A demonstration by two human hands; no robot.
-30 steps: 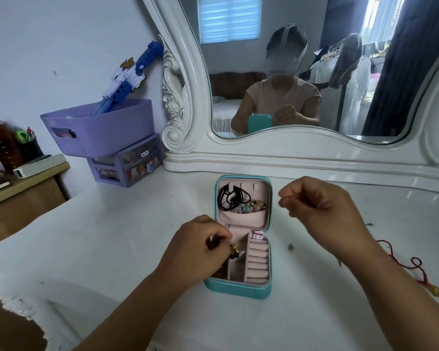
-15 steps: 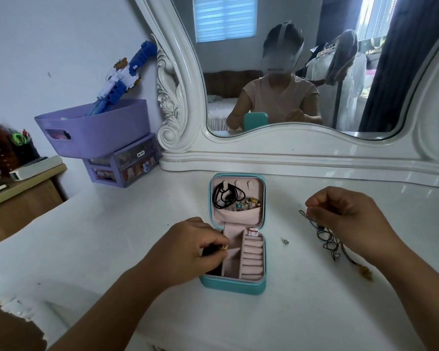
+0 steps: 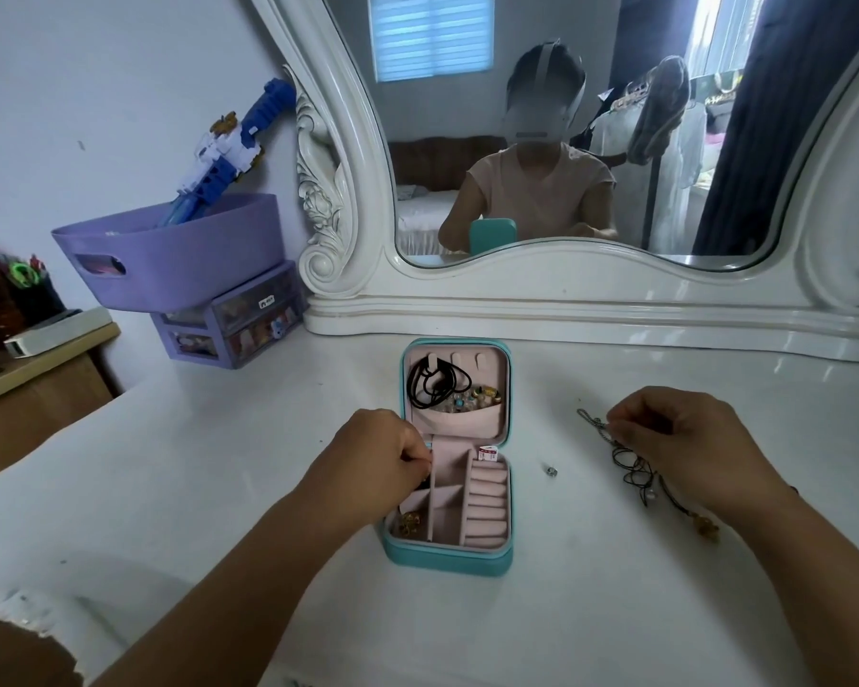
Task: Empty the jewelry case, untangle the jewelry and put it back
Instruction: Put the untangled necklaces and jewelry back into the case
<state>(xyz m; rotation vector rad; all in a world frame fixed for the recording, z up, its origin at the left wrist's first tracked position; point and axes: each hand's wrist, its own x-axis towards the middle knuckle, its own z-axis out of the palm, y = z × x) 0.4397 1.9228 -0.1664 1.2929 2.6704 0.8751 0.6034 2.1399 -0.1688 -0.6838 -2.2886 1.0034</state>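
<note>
The teal jewelry case (image 3: 447,555) lies open on the white dresser top, pink inside. Its lid pocket holds a coiled black cord (image 3: 432,384) and several beads and rings (image 3: 474,398). My left hand (image 3: 378,461) is at the case's left wall, fingertips pinched on a dark cord (image 3: 423,483). Gold charms (image 3: 410,520) lie in the front left compartment. My right hand (image 3: 685,448) rests on the table to the right, pinching the braided end of a tangled cord necklace (image 3: 633,471), which is spread on the table. A small silver bead (image 3: 550,471) lies between case and necklace.
A white carved mirror frame (image 3: 566,309) stands along the back of the dresser. At back left a purple basket (image 3: 179,255) with a blue toy sits on small purple drawers (image 3: 234,329). A wooden side table (image 3: 36,384) with clutter stands at far left.
My right hand came down from the air and laid the tangled necklace on the table to the right. My left hand lowered the gold charms into the case's front left compartment.
</note>
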